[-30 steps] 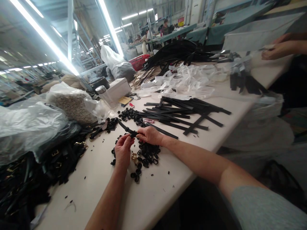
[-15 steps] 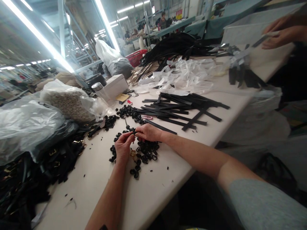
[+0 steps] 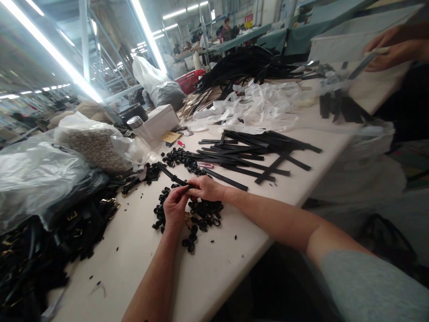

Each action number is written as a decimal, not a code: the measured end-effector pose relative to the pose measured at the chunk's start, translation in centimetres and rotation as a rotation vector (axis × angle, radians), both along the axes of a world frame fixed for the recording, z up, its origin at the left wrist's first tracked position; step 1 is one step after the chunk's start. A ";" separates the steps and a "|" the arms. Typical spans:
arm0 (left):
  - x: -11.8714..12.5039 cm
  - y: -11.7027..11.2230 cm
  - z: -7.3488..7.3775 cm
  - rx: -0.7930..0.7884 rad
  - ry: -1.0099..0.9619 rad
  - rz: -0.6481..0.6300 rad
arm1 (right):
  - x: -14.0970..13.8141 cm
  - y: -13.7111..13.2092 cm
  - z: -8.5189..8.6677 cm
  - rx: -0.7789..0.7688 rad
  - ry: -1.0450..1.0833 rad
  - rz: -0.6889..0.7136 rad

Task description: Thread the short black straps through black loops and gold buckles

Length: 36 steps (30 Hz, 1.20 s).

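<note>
Both of my hands meet over a scatter of small black rings (image 3: 201,214) on the pale table (image 3: 217,268). My left hand (image 3: 174,206) pinches the near end of a black strap (image 3: 170,175) that runs up and to the left. My right hand (image 3: 207,188) is closed on the same strap just beside it. A small gold buckle (image 3: 186,218) lies under my left hand among the rings. A second heap of black rings (image 3: 181,157) sits farther back.
Flat black strips (image 3: 254,154) lie fanned out to the right. Clear plastic bags (image 3: 36,174) and a pile of black straps with gold buckles (image 3: 40,250) fill the left. A white box (image 3: 161,120) and crumpled plastic (image 3: 254,107) sit behind. Another person's hand (image 3: 392,44) works at the top right.
My hands have stayed together over the rings. The strap now sticks out farther to the upper left from my fingers than half a second ago.
</note>
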State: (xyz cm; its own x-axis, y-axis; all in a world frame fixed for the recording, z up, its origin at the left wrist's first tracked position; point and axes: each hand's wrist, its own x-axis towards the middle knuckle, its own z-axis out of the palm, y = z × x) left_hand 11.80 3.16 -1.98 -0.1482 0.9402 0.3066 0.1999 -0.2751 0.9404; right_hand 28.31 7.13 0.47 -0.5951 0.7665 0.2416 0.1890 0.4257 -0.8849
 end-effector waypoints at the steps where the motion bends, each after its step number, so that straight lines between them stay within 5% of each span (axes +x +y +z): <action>1: 0.1 0.0 0.1 -0.015 -0.039 -0.007 | 0.0 0.0 -0.1 -0.022 0.023 -0.015; 9: -0.3 0.7 1.7 -0.139 -0.697 0.132 | 0.0 -0.1 -0.1 -0.125 0.063 0.010; 17: 0.2 0.5 0.6 -0.171 -0.608 0.127 | -0.1 -0.2 0.2 -0.153 0.013 -0.064; 29: 1.3 0.4 0.8 -0.195 -0.589 0.102 | -0.1 -0.5 0.6 -0.110 -0.059 -0.071; 36: 1.5 0.2 0.9 -0.178 -0.467 0.077 | -0.1 -0.5 0.7 -0.237 0.059 -0.013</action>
